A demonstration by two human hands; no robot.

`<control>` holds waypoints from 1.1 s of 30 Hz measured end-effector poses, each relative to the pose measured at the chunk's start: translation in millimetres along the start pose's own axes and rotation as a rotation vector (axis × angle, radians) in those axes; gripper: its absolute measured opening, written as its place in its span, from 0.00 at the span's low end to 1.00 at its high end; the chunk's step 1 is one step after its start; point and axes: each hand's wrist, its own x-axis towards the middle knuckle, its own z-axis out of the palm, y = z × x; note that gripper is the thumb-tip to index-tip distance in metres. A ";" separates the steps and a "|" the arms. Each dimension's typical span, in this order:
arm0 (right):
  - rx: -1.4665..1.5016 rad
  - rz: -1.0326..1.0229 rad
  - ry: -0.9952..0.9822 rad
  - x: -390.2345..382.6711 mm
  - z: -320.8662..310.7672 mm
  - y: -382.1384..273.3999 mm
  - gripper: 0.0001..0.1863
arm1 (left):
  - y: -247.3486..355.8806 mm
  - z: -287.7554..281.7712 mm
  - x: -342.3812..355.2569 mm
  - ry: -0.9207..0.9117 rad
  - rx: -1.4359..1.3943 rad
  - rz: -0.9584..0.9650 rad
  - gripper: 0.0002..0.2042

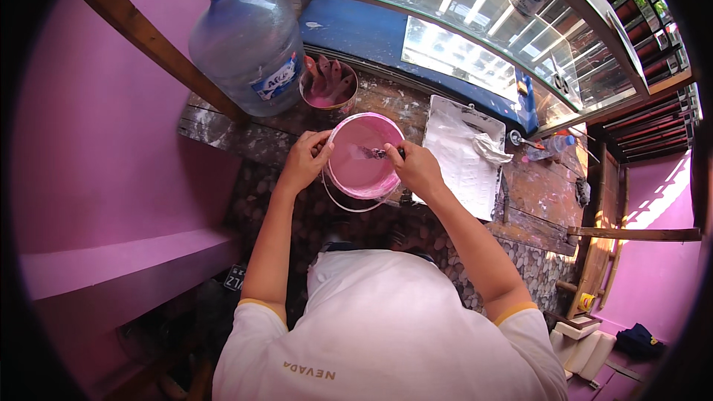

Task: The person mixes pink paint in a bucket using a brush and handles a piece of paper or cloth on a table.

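Left hand (304, 160): steadies a pink bucket (389, 129) by its rim.
Right hand (416, 168): grips a dark-handled tool (378, 154) inside, at the pink paint (358, 172).

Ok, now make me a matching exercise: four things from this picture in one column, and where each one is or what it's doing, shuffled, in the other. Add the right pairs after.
Column one
1. Left hand
2. Right hand
3. Water jug
4. White tray

Column two
A. Capped and upright, near the pink wall
B. Gripping a dark-handled tool whose tip is at the pink paint
C. Right of the pink bucket, bearing a crumpled white wad
D. At the bucket's left rim

Right pairs
1-D, 2-B, 3-A, 4-C
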 end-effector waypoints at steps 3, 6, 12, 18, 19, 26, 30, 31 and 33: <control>-0.107 -0.041 0.085 8.5 -1.4 -4.4 0.26 | -14.8 -2.4 9.7 0.005 -0.030 -0.010 0.16; -0.232 -0.083 0.100 17.4 -4.9 -12.7 0.24 | -28.9 -6.8 16.0 0.019 -0.030 -0.022 0.17; -0.301 -0.157 0.081 39.8 4.8 -23.1 0.22 | -47.9 -13.1 19.5 0.039 -0.013 -0.063 0.16; -0.380 -0.220 0.044 66.3 24.1 -32.4 0.23 | -64.3 -10.1 18.2 0.053 -0.094 -0.098 0.17; -0.396 -0.214 0.047 70.9 27.9 -32.6 0.23 | -64.6 -9.9 18.7 0.054 -0.095 -0.102 0.17; -0.411 -0.185 0.057 85.5 38.8 -38.6 0.24 | -62.8 -13.1 17.0 0.035 -0.123 -0.131 0.18; -0.404 -0.225 0.084 86.8 40.9 -35.3 0.23 | -59.1 -14.3 17.4 0.019 -0.122 -0.141 0.18; -0.386 -0.251 0.121 85.8 41.0 -35.2 0.22 | -58.3 -14.4 17.1 0.016 -0.122 -0.141 0.18; -0.369 -0.273 0.160 84.9 40.7 -32.9 0.21 | -56.8 -13.3 16.2 0.033 -0.158 -0.132 0.18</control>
